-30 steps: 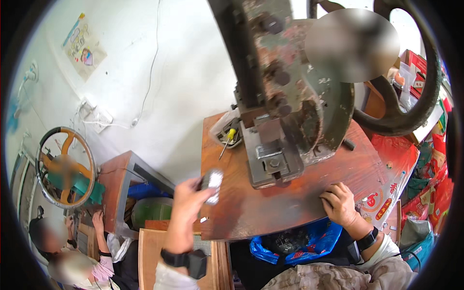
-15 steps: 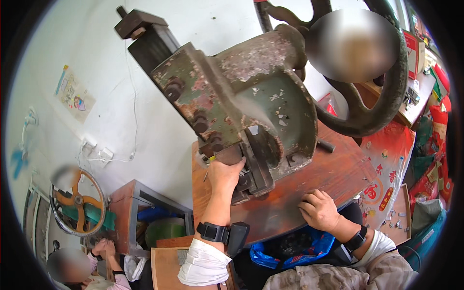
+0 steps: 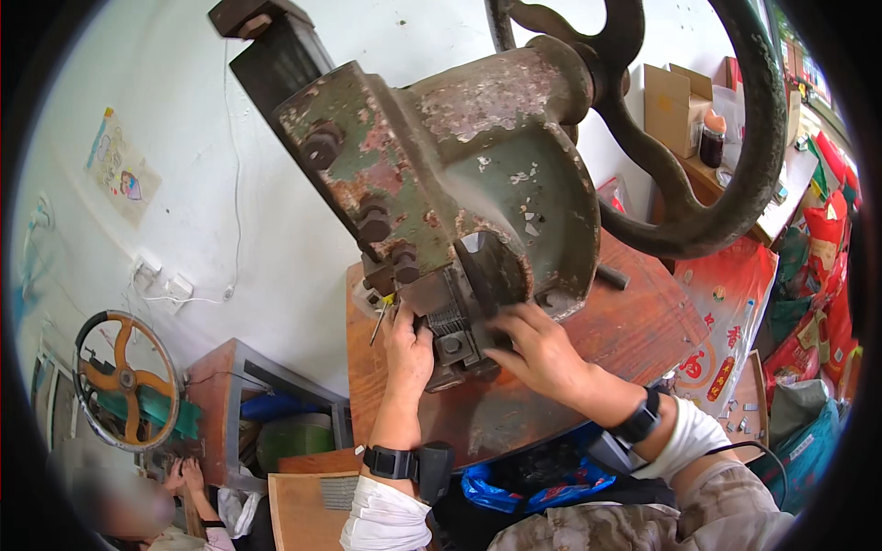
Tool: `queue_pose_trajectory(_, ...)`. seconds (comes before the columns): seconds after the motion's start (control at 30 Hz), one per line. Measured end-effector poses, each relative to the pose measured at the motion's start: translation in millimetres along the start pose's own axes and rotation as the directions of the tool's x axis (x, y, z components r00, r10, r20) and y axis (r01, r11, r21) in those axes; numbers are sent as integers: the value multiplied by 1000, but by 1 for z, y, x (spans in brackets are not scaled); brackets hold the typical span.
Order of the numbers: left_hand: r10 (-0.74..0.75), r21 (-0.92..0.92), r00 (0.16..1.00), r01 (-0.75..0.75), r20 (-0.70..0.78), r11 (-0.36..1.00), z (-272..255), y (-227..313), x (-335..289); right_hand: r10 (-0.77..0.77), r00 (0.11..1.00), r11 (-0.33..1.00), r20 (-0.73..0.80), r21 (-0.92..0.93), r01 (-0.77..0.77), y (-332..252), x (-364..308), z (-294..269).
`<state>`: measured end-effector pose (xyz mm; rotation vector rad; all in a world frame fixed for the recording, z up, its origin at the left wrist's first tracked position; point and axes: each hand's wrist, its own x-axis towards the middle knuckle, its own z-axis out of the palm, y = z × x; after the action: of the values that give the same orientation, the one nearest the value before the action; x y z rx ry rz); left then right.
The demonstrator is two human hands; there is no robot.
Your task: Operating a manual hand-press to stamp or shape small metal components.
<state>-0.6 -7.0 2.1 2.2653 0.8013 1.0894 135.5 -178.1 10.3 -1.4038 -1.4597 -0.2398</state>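
Observation:
A heavy hand press [image 3: 367, 156] with chipped green paint stands tilted across the middle of the view. At its lower end is a dark metal die [image 3: 452, 344] with a bolt and ridged plates. My left hand [image 3: 407, 354] is at the die's left side, its fingers closed and pressed together; what they grip, if anything, is hidden. My right hand [image 3: 547, 354] is at the die's right side, thumb and fingers apart, the fingertips slightly blurred. Nothing shows in it. A thin metal rod [image 3: 378, 323] sticks out beside my left hand.
A large handwheel [image 3: 675, 225] curves at the upper right. The press stands on a reddish wooden table [image 3: 634, 312]. A blue bag [image 3: 537, 487] of dark pieces lies near my lap; small metal parts lie in a tray [image 3: 755, 404]. Another person's hands [image 3: 184, 476] show at lower left.
My right hand has risen from the table's front edge and moved left to the die, its fingers uncurled. My left hand has shifted slightly lower beside the die. The view has shifted a little.

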Motion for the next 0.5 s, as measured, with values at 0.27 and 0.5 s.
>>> queue_pose_trajectory(0.27,86,-181,993,-70,82,981,0,-6,4,277,955,960,104,-56,-273,7,55,39)
queue_pose_trajectory(0.5,118,-130,993,-114,21,985,2,-1,3,263,949,963,174,9,-268,20,62,33)
